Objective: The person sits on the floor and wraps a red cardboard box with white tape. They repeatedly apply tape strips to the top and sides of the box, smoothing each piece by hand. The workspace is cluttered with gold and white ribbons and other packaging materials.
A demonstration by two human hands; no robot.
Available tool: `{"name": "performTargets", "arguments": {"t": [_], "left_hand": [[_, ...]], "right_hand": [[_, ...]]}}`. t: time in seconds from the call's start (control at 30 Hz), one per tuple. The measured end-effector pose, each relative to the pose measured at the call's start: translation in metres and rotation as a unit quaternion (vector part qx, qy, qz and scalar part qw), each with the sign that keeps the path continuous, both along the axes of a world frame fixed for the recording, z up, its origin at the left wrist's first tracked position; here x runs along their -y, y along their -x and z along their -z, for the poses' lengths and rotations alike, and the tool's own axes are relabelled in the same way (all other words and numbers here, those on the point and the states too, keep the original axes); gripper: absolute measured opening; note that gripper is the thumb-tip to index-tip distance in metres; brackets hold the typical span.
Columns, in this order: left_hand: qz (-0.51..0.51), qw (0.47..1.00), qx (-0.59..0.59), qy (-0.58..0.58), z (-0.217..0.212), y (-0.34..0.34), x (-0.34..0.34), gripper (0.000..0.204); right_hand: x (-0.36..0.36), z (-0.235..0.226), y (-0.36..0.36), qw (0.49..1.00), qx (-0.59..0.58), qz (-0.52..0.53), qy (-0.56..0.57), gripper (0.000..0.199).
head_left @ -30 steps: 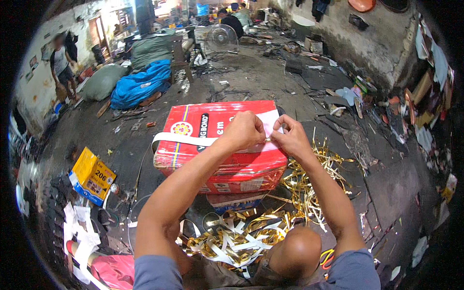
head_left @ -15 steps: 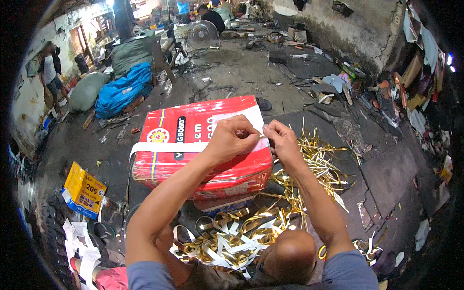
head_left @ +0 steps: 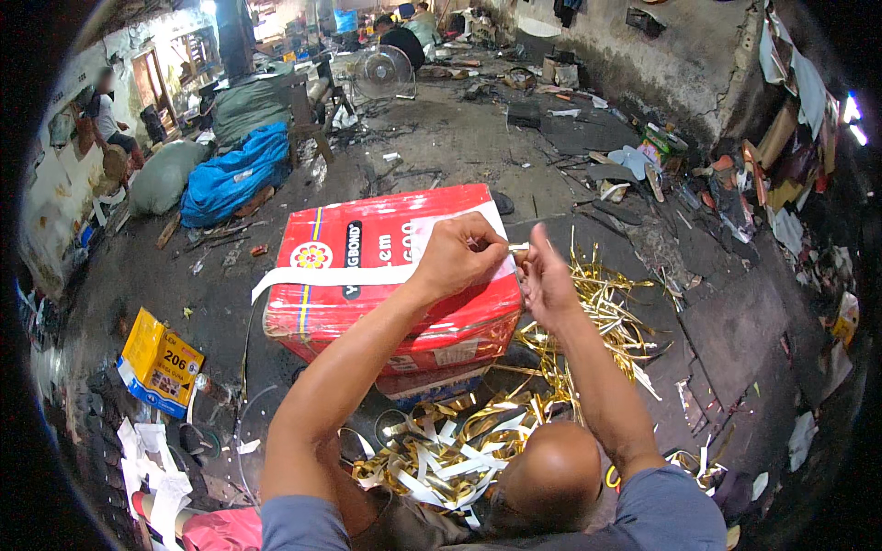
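A red carton (head_left: 404,321) wrapped in clear film stands in front of me, with another box beneath it. Across its top lies a narrow white strip (head_left: 340,275), its far-left end hanging over the edge. My left hand (head_left: 459,257) pinches the strip above the carton's right side, and a short pale end pokes out past the fingertips. Close beside that end is my right hand (head_left: 548,283), thumb raised and apart from the fingers, which are partly hidden. Gold and white strips (head_left: 450,459) lie heaped below the carton, and gold ones (head_left: 606,317) to its right.
A yellow and blue torn carton (head_left: 158,363) lies at left, near white scraps (head_left: 156,477). Farther off are a blue tarp bundle (head_left: 237,174), stuffed sacks (head_left: 168,174) and a standing fan (head_left: 384,72). Several other people are in the background. Debris lines the right wall.
My right thumb has lifted away from its fingers, where they were pinched together before. My left hand stays at the strip. The carton sits slightly farther right in view.
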State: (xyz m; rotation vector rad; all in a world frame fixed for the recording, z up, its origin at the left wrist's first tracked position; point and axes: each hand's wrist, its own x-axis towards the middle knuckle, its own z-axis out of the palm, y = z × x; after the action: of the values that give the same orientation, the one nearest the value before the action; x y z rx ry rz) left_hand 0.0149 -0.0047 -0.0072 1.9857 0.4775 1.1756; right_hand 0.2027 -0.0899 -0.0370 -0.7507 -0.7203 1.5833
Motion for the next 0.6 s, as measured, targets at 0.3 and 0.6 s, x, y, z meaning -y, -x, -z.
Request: {"name": "performTargets", "arguments": {"t": [0.3,0.6], "left_hand": [[-0.005,0.999,-0.021,0.037,-0.009,0.004,0.011,0.007],[0.008,0.997,-0.023,0.071,0.000,0.002,0.004,0.002]], "right_hand": [[-0.048,-0.049,0.026,0.611,0.737,0.264,-0.118,0.041],[-0.061,0.031,0.016,0.804,0.509,0.296,-0.085,0.037]]}}
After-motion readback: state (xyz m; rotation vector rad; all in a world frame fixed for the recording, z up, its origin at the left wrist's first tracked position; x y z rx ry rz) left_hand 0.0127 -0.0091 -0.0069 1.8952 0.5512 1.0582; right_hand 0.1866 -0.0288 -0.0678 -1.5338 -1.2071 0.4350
